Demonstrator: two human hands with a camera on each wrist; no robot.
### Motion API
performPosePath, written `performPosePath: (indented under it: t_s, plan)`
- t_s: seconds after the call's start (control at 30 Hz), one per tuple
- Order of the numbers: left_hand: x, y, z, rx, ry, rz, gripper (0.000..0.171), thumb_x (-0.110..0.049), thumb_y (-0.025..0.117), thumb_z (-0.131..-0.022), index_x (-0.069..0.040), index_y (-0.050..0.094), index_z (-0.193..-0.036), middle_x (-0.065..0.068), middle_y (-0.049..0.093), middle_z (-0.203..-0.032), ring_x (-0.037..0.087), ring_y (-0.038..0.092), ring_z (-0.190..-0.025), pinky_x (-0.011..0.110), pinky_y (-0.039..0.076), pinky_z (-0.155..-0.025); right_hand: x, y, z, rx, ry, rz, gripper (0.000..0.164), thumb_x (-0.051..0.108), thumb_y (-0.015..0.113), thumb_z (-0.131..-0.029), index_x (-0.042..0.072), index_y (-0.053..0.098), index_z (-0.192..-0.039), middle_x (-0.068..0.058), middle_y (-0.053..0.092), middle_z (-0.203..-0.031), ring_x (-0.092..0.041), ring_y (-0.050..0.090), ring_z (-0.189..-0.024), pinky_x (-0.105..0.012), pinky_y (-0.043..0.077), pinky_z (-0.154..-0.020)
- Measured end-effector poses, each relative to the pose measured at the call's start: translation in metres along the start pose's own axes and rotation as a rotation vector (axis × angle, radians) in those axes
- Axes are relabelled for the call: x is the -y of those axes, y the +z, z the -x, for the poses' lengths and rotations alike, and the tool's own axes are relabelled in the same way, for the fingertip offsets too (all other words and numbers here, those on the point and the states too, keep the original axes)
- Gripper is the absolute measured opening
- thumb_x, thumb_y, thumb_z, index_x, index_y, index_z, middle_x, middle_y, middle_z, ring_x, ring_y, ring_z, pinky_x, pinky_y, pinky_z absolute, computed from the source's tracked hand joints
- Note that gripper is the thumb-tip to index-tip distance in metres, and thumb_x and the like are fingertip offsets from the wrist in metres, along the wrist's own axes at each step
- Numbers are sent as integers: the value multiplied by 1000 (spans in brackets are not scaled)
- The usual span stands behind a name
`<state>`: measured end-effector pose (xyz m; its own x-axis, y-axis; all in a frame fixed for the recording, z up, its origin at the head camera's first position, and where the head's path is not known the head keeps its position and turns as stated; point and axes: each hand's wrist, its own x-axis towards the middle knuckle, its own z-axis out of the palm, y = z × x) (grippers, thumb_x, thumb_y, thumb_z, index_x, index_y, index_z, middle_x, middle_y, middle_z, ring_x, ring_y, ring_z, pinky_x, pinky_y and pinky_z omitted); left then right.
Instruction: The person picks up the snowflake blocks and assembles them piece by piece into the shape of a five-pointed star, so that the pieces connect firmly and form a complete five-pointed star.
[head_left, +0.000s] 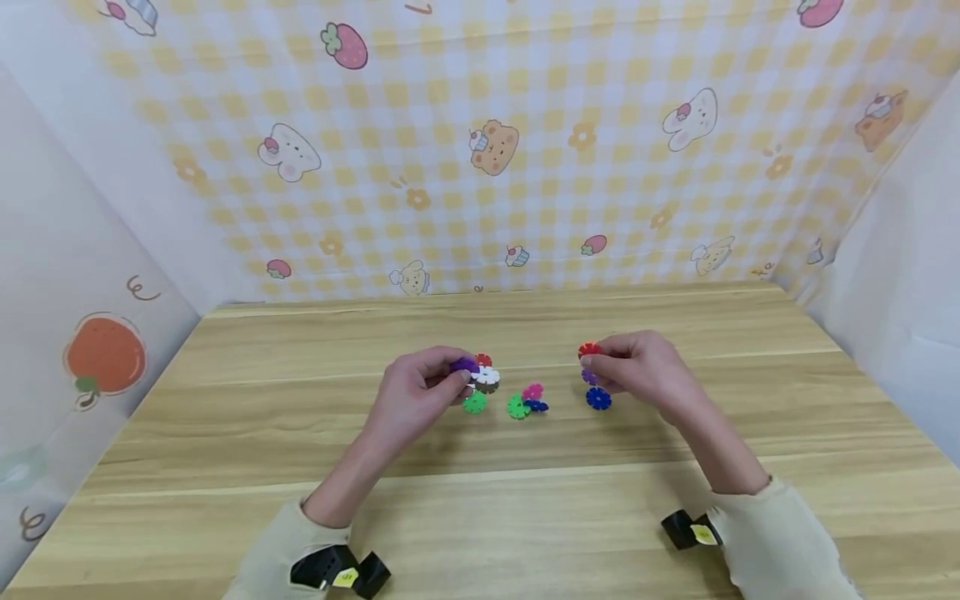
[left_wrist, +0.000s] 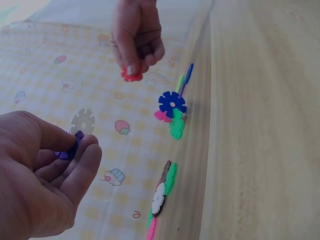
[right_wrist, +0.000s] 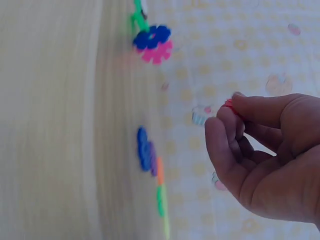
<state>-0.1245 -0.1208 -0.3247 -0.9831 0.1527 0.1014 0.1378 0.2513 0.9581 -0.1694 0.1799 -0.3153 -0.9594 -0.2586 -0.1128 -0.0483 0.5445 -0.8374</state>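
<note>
My left hand (head_left: 420,392) pinches a purple notched plastic disc (left_wrist: 70,147) between thumb and fingers. A whitish notched disc (left_wrist: 82,121) stands upright at the purple disc's edge in the left wrist view. My right hand (head_left: 633,367) pinches a red notched disc (head_left: 588,350) by its edge, held above the table. Both hands are apart, roughly level with each other. Beneath the left hand lies a loose group with a green disc (head_left: 475,402) and a brown disc (left_wrist: 166,171). Under the right hand are a dark blue disc (head_left: 598,398) and a smaller-looking purple disc (head_left: 590,377).
Between the hands, a green disc (head_left: 517,407), a pink disc (head_left: 533,391) and a navy disc (head_left: 536,406) lie clustered on the wooden table (head_left: 480,517). A checked cloth (head_left: 450,208) hangs behind the table's far edge, with pale cloth at both sides.
</note>
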Motion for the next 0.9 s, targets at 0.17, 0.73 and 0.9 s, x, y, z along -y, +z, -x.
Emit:
performPosePath:
  t_s: [0.17,0.73,0.9]
  plan:
    - [1,0,0,-4,-21,9,17,1,63,-98,1,73,-111,23,74,-104,35,72,-90,28,62,-79,11,5,4,28,-58,-69,32,21,58,-105,-3,66,-86,-9,60,-81,-19,56,-76,-31,55,-73]
    - [1,2,-2,65,-52,217,18,1,61,-100,10,64,-115,31,70,-115,22,75,-94,38,61,-87,21,19,6,63,-48,-227,29,11,68,-99,-7,59,-119,-12,70,-84,-18,67,-73,-34,63,-77]
    - [1,2,-1,99,-73,307,23,-3,61,-101,10,61,-120,22,74,-111,17,75,-93,34,61,-86,23,31,9,119,-45,-388,27,11,68,-98,-7,56,-115,-8,68,-80,-16,68,-73,-36,63,-78]
